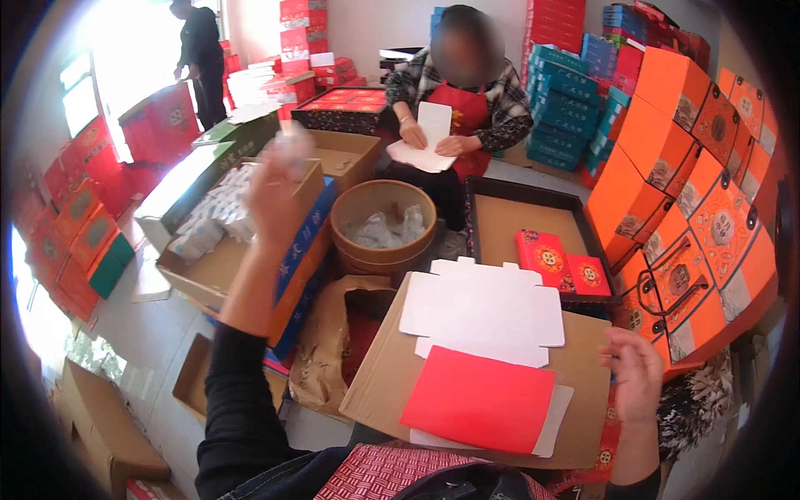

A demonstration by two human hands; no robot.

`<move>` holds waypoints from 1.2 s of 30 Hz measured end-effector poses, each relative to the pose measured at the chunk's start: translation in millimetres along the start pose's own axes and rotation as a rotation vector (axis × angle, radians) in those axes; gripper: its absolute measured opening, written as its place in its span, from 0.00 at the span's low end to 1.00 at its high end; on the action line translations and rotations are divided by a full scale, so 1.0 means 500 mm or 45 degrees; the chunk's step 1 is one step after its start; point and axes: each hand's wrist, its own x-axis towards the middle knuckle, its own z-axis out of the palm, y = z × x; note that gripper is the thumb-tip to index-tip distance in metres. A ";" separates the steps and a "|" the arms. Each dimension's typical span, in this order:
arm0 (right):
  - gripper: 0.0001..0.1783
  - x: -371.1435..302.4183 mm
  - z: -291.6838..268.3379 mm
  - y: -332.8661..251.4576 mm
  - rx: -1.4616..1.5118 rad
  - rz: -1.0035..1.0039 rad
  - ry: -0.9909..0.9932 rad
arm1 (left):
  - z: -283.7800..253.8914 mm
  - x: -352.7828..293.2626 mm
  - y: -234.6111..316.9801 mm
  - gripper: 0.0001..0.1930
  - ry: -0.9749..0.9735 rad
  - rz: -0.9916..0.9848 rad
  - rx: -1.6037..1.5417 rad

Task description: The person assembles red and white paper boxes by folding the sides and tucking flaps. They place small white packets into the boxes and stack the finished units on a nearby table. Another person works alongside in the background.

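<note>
My left hand (275,187) is raised at the left, beside an open carton of small white wrapped packets (218,208). Its fingers are closed on a small clear-wrapped packet (292,148), blurred by motion. Over the right edge of a cardboard sheet (375,379) hovers my right hand (637,379), fingers loosely curled and apart, nothing visible in them. On that sheet lie flat white box blanks (483,304), the nearer one partly under a red panel (479,400). Beyond it stands a round tub (383,250) holding clear-wrapped packets.
Across from me a person in a red apron (454,117) folds a white box blank (433,137). A black-rimmed tray (512,212) holds red boxes (554,262). Orange boxes (667,175) are stacked at right; an open paper sack (325,342) stands left of the sheet.
</note>
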 end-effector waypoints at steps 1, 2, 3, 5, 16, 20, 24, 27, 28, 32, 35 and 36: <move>0.19 -0.009 0.065 -0.032 0.240 0.059 -0.116 | 0.032 -0.044 0.069 0.12 -0.191 0.101 0.118; 0.24 -0.009 0.121 -0.052 0.505 0.107 -0.284 | 0.039 -0.083 0.145 0.14 -0.372 0.230 0.256; 0.26 -0.004 0.152 -0.057 0.634 0.115 -0.335 | 0.033 -0.118 0.224 0.15 -0.537 0.370 0.393; 0.31 -0.006 0.201 -0.054 0.891 0.163 -0.393 | 0.045 -0.203 0.354 0.16 -0.640 0.657 -0.051; 0.21 -0.073 -0.122 0.045 0.508 0.277 0.342 | -0.050 -0.118 0.347 0.22 -1.360 -0.145 -0.665; 0.21 -0.103 -0.156 -0.033 0.500 0.062 0.206 | -0.176 -0.037 0.311 0.22 -1.379 -0.149 -0.178; 0.23 -0.081 -0.169 -0.020 0.442 0.037 0.220 | -0.154 -0.042 0.232 0.23 -1.442 -0.180 -0.067; 0.22 -0.086 -0.162 -0.031 0.470 0.095 0.222 | -0.157 -0.068 0.202 0.23 -1.468 -0.212 -0.031; 0.22 -0.084 -0.138 -0.030 0.541 0.106 0.220 | -0.170 -0.076 0.199 0.24 -1.465 -0.233 -0.001; 0.23 -0.078 -0.083 -0.014 0.240 0.311 0.109 | -0.198 -0.094 0.185 0.24 -1.439 -0.312 0.076; 0.18 -0.075 -0.066 0.006 0.037 0.508 -0.162 | -0.205 -0.101 0.184 0.25 -1.441 -0.355 0.111; 0.16 -0.087 -0.069 0.034 -0.087 0.612 -0.197 | -0.202 -0.108 0.180 0.25 -1.446 -0.360 0.099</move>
